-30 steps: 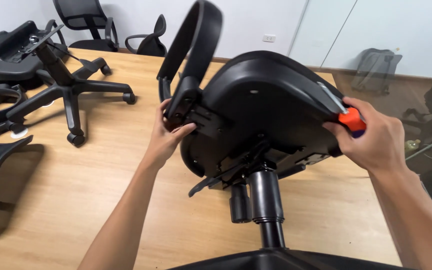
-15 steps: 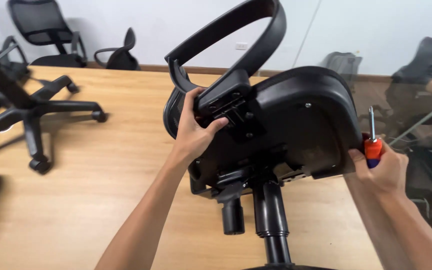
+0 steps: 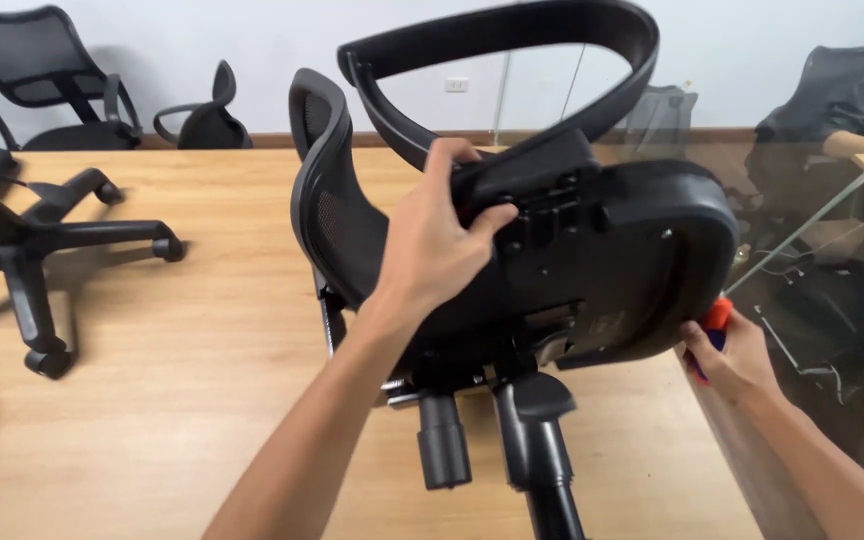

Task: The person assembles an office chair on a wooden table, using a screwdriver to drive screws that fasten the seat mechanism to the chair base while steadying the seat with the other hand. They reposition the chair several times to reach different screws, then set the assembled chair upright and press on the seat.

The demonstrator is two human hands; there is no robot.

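here i have the overturned office chair seat [image 3: 632, 260] lying on the wooden tabletop [image 3: 182, 360]; my left hand [image 3: 432, 245] clamps its armrest bracket [image 3: 527, 180], my right hand [image 3: 732, 355] closes around an orange-handled screwdriver [image 3: 718, 315] at the seat's edge.

You are seeing only one view, from the camera you are wearing on your head. It is looking forward and down, over your arms, at the wooden table [image 3: 152, 400]. It is sitting very close to the black chair seat [image 3: 632, 260], which is filling the middle. The far white wall [image 3: 252, 50] is showing along the top
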